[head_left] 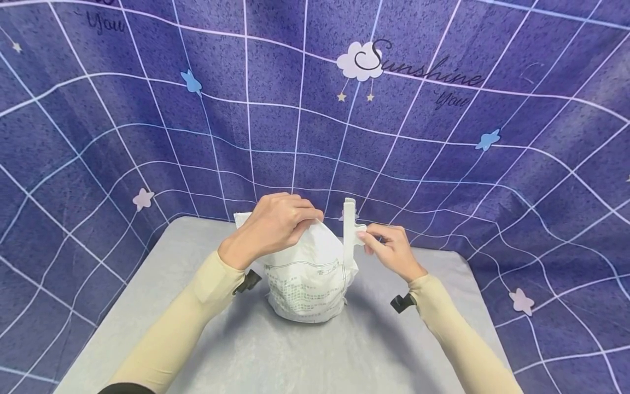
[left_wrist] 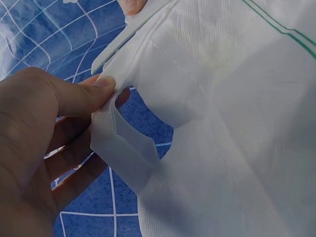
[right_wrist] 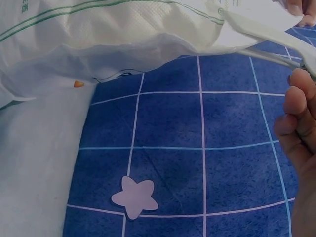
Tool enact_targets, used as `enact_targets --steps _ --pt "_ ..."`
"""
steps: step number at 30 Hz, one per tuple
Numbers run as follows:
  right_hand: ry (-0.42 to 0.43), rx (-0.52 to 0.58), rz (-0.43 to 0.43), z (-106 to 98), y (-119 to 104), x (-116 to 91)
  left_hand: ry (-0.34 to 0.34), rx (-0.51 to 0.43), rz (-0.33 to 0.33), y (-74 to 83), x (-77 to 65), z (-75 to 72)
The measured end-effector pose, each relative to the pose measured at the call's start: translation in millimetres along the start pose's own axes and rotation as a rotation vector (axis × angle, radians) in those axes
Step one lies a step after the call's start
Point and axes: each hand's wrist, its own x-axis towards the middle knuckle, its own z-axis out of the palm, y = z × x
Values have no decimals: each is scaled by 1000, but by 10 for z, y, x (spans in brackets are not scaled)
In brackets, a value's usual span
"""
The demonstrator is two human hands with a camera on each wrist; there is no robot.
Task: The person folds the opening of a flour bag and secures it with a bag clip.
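A white woven bag (head_left: 305,295) with printed text and green lines stands on the table, its top gathered upward. My left hand (head_left: 280,221) pinches the bag's top edge between thumb and fingers, beside an oval cut-out handle hole in the left wrist view. At the bag's right side my right hand (head_left: 390,250) grips the tab of a long white bag clip (head_left: 349,230), which stands almost upright. In the right wrist view the clip's two arms (right_wrist: 274,33) part around the bag's edge, and curled fingers of the right hand (right_wrist: 301,123) sit at its end.
The grey-covered table (head_left: 256,355) reaches back to a purple-blue curtain (head_left: 275,109) with grid lines, stars and lettering, which encloses the back and sides. Each wrist wears a black camera mount (head_left: 403,302) near the table.
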Motion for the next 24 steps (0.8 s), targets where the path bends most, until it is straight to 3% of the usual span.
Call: enact_targets --steps 2,17,24 --pt "-22 -8 -7 -3 97 -12 4 -2 0 3 7 -6" --pt "-133 -18 -34 -57 82 86 -5 -56 -78 -8 24 -28" --pt "-184 -21 -44 -78 52 137 4 -39 -76 -11 10 -40"
